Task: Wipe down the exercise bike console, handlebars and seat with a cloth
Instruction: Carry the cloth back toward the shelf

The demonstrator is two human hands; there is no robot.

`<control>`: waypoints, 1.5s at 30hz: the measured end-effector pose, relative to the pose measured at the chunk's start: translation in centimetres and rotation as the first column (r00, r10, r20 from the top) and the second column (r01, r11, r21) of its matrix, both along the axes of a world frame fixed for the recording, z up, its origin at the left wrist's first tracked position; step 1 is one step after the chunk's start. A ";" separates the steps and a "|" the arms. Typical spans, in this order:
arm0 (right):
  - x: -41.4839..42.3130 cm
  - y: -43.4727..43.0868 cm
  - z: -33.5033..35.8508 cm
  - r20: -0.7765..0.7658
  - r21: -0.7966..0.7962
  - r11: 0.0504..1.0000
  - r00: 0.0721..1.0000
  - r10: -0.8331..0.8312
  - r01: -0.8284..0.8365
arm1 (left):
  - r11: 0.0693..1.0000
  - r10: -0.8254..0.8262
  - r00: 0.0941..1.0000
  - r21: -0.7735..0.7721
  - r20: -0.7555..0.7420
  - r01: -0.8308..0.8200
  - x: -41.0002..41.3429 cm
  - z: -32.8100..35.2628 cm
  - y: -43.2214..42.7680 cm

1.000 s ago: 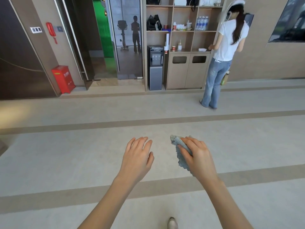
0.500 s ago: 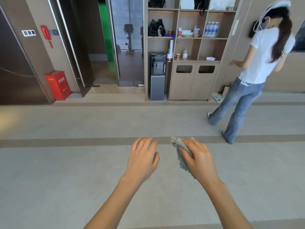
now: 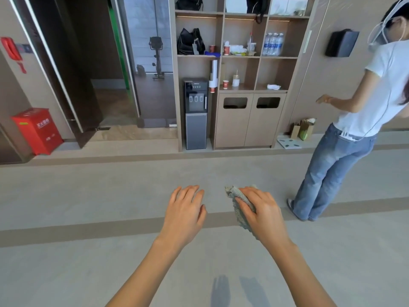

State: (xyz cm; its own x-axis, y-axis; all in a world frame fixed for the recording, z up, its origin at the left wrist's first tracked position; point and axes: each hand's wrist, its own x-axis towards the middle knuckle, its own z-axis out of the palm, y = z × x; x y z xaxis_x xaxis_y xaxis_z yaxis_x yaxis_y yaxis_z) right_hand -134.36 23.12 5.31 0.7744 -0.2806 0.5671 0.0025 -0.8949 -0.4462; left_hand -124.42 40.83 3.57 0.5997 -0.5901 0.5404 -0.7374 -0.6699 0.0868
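My right hand (image 3: 262,212) grips a grey-green cloth (image 3: 238,207), bunched under its fingers and hanging a little below the palm. My left hand (image 3: 184,212) hovers beside it, palm down, fingers relaxed and holding nothing. Both hands are stretched out over the bare floor. A black exercise bike (image 3: 156,57) stands far off in the room beyond the doorway, upright, small in the head view.
A person in a white shirt and jeans (image 3: 352,120) stands at the right. Ahead are a wooden shelf unit (image 3: 241,56), a water dispenser (image 3: 195,114) and a dark open door (image 3: 73,69). A red box (image 3: 37,130) sits at the left wall.
The view has moved closer to the shelves and doorway. The person at the right has stepped to the right, away from the shelf. My hands keep their pose, the cloth still held.
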 end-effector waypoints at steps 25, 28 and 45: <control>45.4 -39.4 0.6 0.061 -0.039 0.999 0.997 -0.036 0.038 | 1.000 -0.002 1.000 0.028 -0.028 0.002 45.4 0.8 -40.8; 50.2 -43.5 0.4 0.063 -0.038 0.999 0.997 -0.032 0.035 | 0.999 0.008 0.999 0.036 -0.041 -0.007 50.0 0.6 -44.6; 85.0 -67.9 -0.6 0.037 -0.037 0.998 0.998 -0.056 0.057 | 1.000 -0.023 0.998 0.000 -0.063 0.023 85.1 0.0 -68.1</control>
